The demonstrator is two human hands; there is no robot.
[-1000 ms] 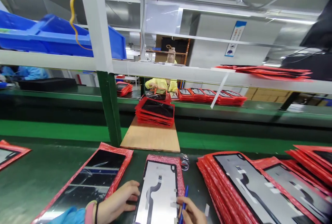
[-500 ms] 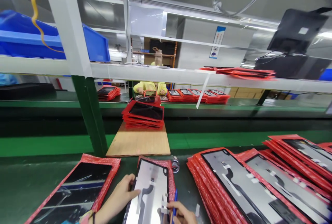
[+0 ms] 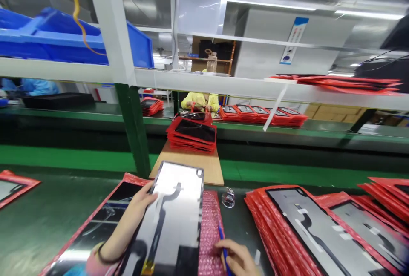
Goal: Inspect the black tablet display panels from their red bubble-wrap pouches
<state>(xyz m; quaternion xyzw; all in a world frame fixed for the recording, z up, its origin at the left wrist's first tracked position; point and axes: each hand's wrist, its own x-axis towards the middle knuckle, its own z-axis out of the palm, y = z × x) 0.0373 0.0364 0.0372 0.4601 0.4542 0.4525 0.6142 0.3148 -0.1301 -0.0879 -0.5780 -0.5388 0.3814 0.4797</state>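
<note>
My left hand (image 3: 139,205) grips the left edge of a silvery display panel (image 3: 174,208) with a black flex cable on its back, tilted up off a pink bubble-wrap bag (image 3: 209,229). My right hand (image 3: 238,259) is closed round a blue pen (image 3: 223,242) and rests on the bag's right side. Under my left arm lies another dark panel in a red bag (image 3: 105,220).
A thick stack of red-bagged panels (image 3: 306,229) fills the right of the green bench. A roll of clear tape (image 3: 228,198) sits behind the bag. Beyond are a wooden board (image 3: 198,167) with a red stack (image 3: 193,135), a green post (image 3: 132,127), and a person in yellow.
My left hand has lifted the silvery panel up and out of its pink bag, which now lies bare. My right hand with the pen stayed low on the bag.
</note>
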